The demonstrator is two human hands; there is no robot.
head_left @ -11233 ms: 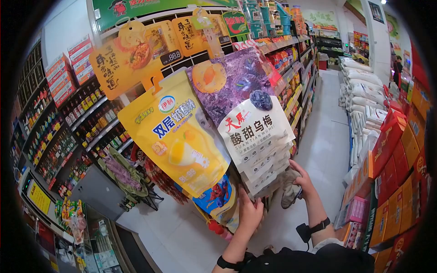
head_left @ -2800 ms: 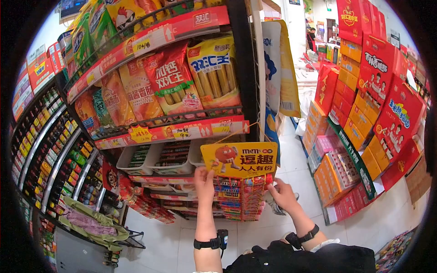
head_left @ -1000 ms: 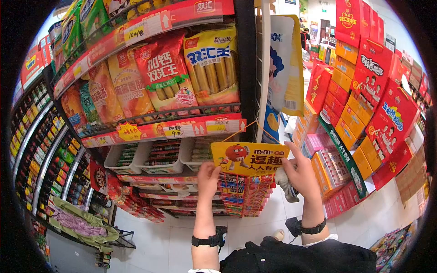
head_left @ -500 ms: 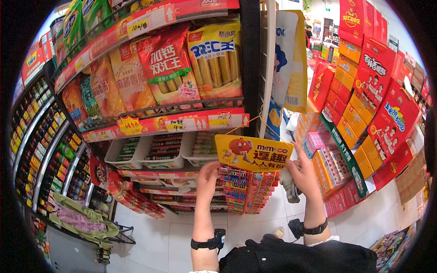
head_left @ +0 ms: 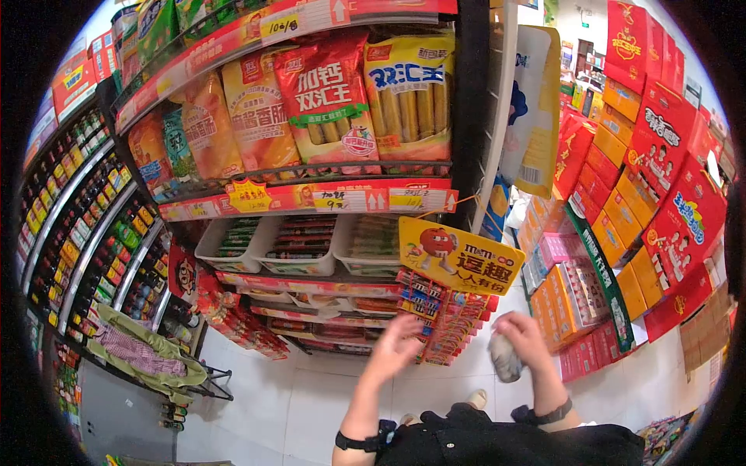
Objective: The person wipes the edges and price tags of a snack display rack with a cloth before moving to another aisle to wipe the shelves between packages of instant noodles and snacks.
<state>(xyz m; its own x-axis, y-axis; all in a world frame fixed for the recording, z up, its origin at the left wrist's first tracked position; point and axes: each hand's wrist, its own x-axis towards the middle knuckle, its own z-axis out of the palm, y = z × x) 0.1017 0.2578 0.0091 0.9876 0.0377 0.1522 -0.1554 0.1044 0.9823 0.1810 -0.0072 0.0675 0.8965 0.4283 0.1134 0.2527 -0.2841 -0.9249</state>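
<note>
A yellow M&M's hanging sign (head_left: 461, 256) dangles by a string from the shelf corner, tilted down to the right. Below it hang strips of small candy packs (head_left: 447, 322) in blue, red and pink. My left hand (head_left: 395, 348) is beside these strips, slightly blurred, fingers apart and holding nothing. Lower right of the sign, my right hand (head_left: 524, 339) is closed around a crumpled grey cloth (head_left: 505, 359). Neither hand touches the sign.
Shelves hold bagged sausages (head_left: 326, 109) above white bins (head_left: 299, 252) of sausage sticks. Stacked red and orange boxes (head_left: 622, 210) stand at right. Bottle shelves (head_left: 93, 217) and a green jacket on a folding frame (head_left: 148, 349) are at left.
Both hands have come off the yellow sign and dropped lower. The sign now hangs free at a tilt. The grey cloth stays in my right hand; the view has shifted slightly.
</note>
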